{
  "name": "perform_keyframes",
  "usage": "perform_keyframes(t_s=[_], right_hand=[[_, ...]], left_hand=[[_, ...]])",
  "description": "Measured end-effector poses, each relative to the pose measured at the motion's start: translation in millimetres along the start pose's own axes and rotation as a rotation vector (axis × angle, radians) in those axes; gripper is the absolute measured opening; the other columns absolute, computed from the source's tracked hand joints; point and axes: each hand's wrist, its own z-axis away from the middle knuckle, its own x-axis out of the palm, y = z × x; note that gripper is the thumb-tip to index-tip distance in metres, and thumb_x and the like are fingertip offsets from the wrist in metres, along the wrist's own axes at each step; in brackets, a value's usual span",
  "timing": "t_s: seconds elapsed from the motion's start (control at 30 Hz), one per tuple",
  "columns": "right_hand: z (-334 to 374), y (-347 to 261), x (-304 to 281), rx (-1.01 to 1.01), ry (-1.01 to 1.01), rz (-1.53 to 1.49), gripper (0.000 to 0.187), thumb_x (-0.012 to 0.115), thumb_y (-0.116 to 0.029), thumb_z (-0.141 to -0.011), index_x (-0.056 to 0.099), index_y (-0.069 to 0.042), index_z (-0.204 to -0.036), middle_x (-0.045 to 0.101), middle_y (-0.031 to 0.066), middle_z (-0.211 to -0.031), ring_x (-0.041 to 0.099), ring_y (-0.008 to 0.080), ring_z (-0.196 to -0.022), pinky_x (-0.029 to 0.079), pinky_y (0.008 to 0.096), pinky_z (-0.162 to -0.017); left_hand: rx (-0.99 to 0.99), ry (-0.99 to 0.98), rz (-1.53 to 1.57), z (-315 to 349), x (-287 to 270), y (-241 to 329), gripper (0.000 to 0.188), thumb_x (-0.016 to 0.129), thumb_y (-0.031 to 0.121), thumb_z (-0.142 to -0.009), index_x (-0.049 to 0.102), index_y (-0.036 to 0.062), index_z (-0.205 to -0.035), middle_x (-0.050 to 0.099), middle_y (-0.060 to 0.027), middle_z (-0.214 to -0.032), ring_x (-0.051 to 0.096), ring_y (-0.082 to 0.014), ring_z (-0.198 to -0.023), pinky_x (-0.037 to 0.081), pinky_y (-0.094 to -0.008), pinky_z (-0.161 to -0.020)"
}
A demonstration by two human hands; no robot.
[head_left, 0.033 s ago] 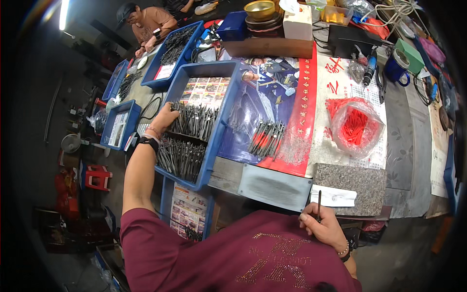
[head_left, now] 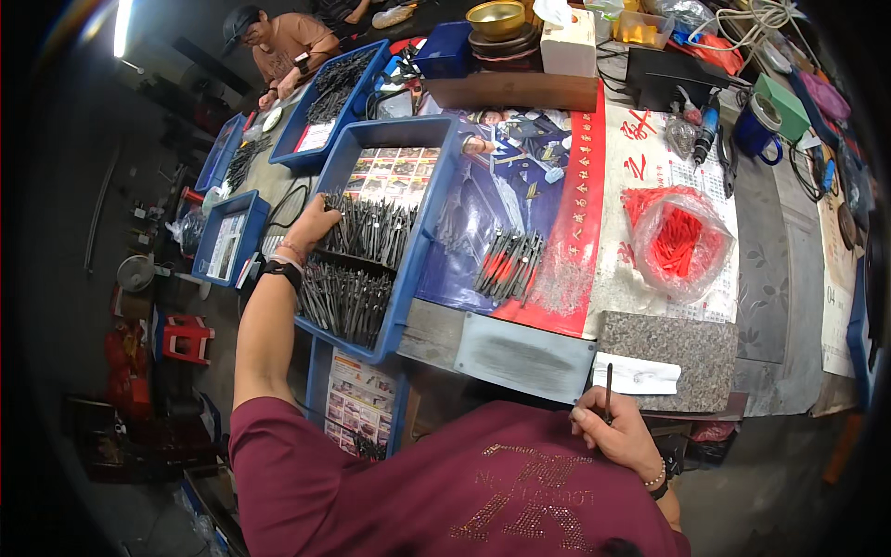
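Observation:
My left hand (head_left: pixel 316 223) reaches over the left wall of a blue plastic crate (head_left: pixel 430 209), its fingers curled at the edge of a row of thin dark metal tools (head_left: pixel 376 227). Its fingertips are hidden, so what they grip cannot be made out. A second row of such tools (head_left: pixel 343 302) lies nearer to me in that crate. Near the bench's front edge, my right hand (head_left: pixel 614 429) is closed around a thin dark stick-like tool (head_left: pixel 609 392), held upright. More of the slim dark tools (head_left: pixel 510 266), some with red showing among them, lie on the poster right of the crate.
A grey plate (head_left: pixel 524 357) and a stone slab (head_left: pixel 668 357) with white paper lie along the front edge. A clear bag of red sleeves (head_left: pixel 682 243), a blue mug (head_left: pixel 757 128) and a rotary tool (head_left: pixel 707 128) are at right. Another person (head_left: pixel 283 51) works at far left.

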Motion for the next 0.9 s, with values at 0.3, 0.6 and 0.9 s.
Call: perform_keyframes(t_s=[0.3,0.6,0.9], right_hand=[[-3,-1,-1,-0.016,-0.027,0.008,0.02,0.059,-0.017,-0.094,0.058,0.0,-0.087,0.06,0.002,-0.07,0.052,0.0054,-0.054,0.041,0.0212,-0.049],[-5,0,-5,-0.037,-0.053,0.016,0.02,0.059,-0.019,-0.094,0.059,-0.001,-0.087,0.059,0.0002,-0.069,0.05,0.0045,-0.055,0.04,0.0216,-0.051],[18,10,-18,-0.085,0.015,-0.002,0.017,0.06,-0.017,-0.093,0.06,-0.001,-0.089,0.059,0.0004,-0.069,0.05,0.0055,-0.055,0.041,0.0219,-0.052]], left_hand=[[0.056,0.004,0.433,11,-31,68,0.027,0.057,0.0,-0.087,0.049,0.0003,-0.113,0.061,-0.0073,-0.09,0.063,-0.0174,-0.073,0.055,-0.0304,-0.067],[0.101,-0.628,0.775,92,15,242,0.038,0.059,-0.002,-0.087,0.051,-0.0005,-0.124,0.064,-0.0108,-0.094,0.066,-0.0161,-0.076,0.058,-0.0282,-0.069],[0.008,-0.825,0.683,50,212,292,0.016,0.061,-0.004,-0.079,0.06,-0.0033,-0.096,0.065,-0.0097,-0.078,0.065,-0.0157,-0.067,0.052,-0.0264,-0.057]])
